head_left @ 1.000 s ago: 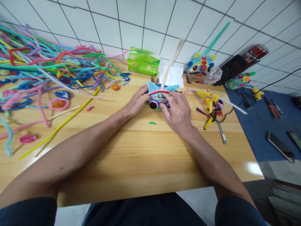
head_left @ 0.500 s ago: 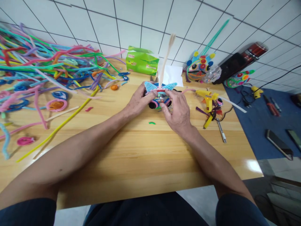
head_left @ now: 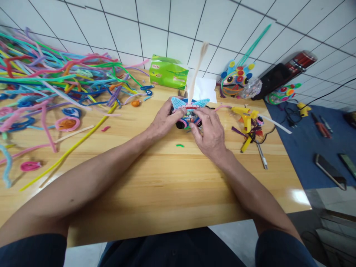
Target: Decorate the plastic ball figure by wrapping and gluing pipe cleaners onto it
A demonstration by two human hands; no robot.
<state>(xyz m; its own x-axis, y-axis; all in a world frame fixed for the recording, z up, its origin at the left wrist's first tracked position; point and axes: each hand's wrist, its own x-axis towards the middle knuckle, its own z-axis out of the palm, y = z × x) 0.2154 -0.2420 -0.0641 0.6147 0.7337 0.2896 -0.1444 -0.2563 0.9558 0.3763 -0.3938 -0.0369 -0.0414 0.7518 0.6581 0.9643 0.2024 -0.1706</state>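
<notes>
Between my two hands sits a pipe-cleaner craft figure [head_left: 191, 116] with light-blue ears, a pink and red band, dark round eyes and a clear body. A long pale cord [head_left: 198, 70] rises from its top. My left hand [head_left: 166, 118] is closed on its left side, thumb on the front by the band. Gripping the other side is my right hand [head_left: 210, 129], its index finger along the band and thumb low on the front. The figure's back and the far fingertips are hidden. On the wooden table [head_left: 155, 193] below it lies a short green pipe-cleaner piece [head_left: 180, 145].
Heaped at the left are many coloured pipe cleaners [head_left: 69, 74]. A green packet [head_left: 168, 74] and white paper [head_left: 205, 88] lie behind the figure. To the right are a yellow glue gun [head_left: 244, 116], a pen [head_left: 261, 155], a finished figure [head_left: 236, 81] and a phone [head_left: 330, 170].
</notes>
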